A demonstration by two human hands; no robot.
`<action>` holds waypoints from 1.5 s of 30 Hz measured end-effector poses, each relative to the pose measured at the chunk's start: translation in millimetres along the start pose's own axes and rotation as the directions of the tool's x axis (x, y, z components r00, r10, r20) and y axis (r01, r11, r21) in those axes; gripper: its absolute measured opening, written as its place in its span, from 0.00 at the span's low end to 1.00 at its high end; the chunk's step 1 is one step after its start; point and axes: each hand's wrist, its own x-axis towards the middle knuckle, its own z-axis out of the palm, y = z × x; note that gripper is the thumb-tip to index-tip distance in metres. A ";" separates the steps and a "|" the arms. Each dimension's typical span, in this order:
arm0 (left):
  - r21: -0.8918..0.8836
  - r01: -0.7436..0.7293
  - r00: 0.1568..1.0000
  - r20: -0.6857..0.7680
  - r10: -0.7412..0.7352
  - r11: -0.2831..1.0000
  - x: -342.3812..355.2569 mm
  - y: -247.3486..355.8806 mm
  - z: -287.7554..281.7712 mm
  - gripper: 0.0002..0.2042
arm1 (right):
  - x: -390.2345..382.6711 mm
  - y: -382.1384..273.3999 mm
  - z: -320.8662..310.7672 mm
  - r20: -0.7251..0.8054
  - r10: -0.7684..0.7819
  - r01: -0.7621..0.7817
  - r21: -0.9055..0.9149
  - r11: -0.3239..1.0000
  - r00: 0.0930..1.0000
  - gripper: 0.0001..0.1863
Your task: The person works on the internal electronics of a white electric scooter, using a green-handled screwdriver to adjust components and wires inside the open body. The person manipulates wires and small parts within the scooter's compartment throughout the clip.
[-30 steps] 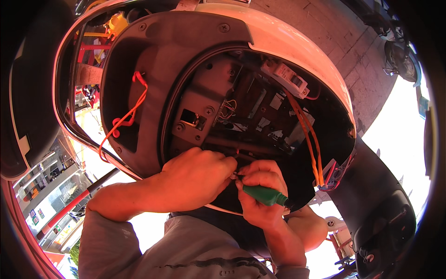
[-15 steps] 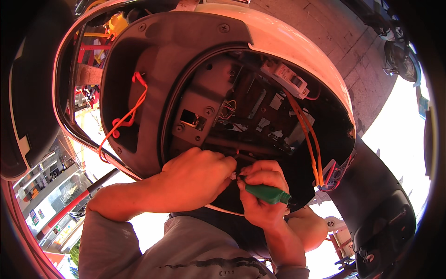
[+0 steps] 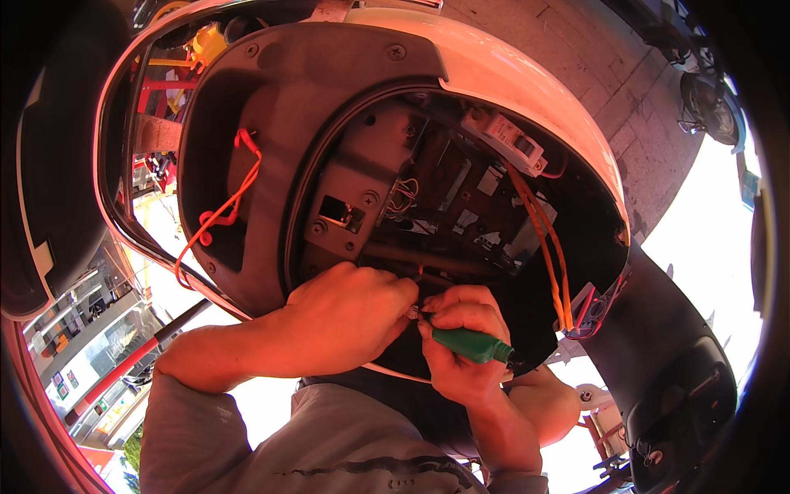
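My right hand [image 3: 466, 329] is closed round the green handle of a screwdriver [image 3: 471, 345]. Its dark shaft points left, toward my left hand. The tip meets a small pale connector [image 3: 413, 313] held at the fingertips of my left hand [image 3: 354, 309], which is closed with its knuckles up. Exactly how tip and connector touch is too small to make out. Both hands are over the near edge of the open body of a scooter-like vehicle [image 3: 527, 62]. Just beyond my left fingers, an orange-red wire end [image 3: 420, 270] sticks up.
Inside the cavity, a white circuit breaker [image 3: 514, 144] sits at the far right, with orange cables [image 3: 543, 239] running down from it. A dark metal bracket [image 3: 354, 185] stands at left. Another orange wire [image 3: 239, 193] loops over the plastic trim. A parked motorbike [image 3: 709, 107] is far right.
My right hand and the screwdriver have shifted very slightly left, toward the connector. My left hand stays in place.
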 end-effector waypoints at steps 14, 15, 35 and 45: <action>0.009 0.032 0.999 0.006 -0.032 0.999 0.3 1.6 -0.8 0.07 | 0.6 -1.0 0.2 -0.002 0.024 -0.024 -0.017 1.000 1.000 0.16; 0.008 0.034 0.999 0.004 -0.034 0.999 0.2 1.7 -0.8 0.07 | 0.7 -0.9 -0.1 0.000 0.022 -0.022 -0.015 1.000 1.000 0.16; 0.008 0.039 0.999 0.004 -0.039 0.999 0.1 2.5 -1.1 0.07 | 1.8 -0.2 0.2 0.009 0.044 -0.044 0.010 0.999 0.999 0.15; 0.002 0.009 1.000 0.010 -0.009 1.000 -0.3 0.6 -0.5 0.07 | 1.1 0.9 1.6 -0.005 0.001 -0.001 0.004 1.000 1.000 0.16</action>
